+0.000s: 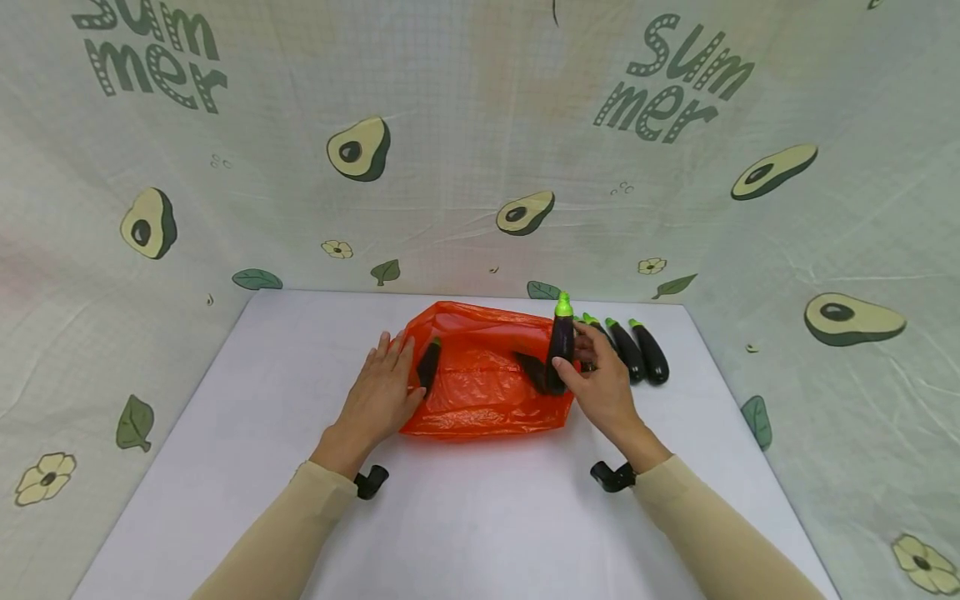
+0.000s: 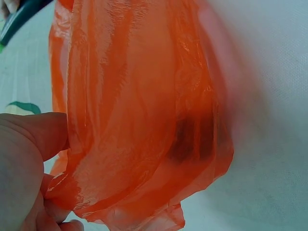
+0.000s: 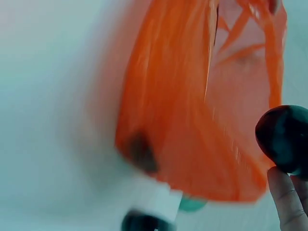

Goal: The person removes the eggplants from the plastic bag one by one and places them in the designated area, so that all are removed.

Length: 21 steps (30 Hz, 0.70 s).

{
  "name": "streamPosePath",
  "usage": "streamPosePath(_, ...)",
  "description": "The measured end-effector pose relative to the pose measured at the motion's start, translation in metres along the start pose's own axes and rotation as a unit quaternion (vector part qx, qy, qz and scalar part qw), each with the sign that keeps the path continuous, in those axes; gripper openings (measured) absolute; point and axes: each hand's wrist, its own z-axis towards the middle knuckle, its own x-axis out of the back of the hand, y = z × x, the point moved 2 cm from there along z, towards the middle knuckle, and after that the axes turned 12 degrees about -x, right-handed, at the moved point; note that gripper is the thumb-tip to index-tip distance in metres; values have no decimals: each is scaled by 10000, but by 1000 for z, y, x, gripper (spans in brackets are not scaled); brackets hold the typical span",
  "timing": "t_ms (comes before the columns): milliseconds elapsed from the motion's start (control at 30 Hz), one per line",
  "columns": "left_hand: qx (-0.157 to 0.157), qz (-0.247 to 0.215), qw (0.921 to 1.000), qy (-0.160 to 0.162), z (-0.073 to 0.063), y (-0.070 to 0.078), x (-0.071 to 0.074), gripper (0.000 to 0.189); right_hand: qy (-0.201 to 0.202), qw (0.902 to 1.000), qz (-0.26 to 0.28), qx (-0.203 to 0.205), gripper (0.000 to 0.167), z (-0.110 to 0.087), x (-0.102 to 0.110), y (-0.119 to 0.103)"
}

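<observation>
A red plastic bag (image 1: 480, 396) lies on the white table with its mouth spread open. My left hand (image 1: 381, 387) grips the bag's left edge, thumb on one side and fingers on the other in the left wrist view. My right hand (image 1: 606, 392) holds a dark purple eggplant (image 1: 561, 342) upright by its side, its bright green stem end up, over the bag's right part. In the right wrist view the rounded end of this eggplant (image 3: 284, 139) is beside the bag's mouth. Inside the bag, one eggplant (image 1: 429, 367) sits at the left and a dark shape (image 1: 529, 368) at the right.
Several more eggplants (image 1: 651, 354) lie in a row on the table (image 1: 465, 517), right of the bag; my right hand partly covers some. A printed cloth (image 1: 442, 167) with avocados and leaves hangs behind the table and along both sides.
</observation>
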Motion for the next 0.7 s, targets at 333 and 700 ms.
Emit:
streamPosePath(333,-8,28,10000,9,-1,0,0,89,454,9940,-803,-581,64,-11,40,45)
streamPosePath(700,-28,26,10000,10,-1,0,0,89,-223,9810,-1467,-1248,63,-26,50,88)
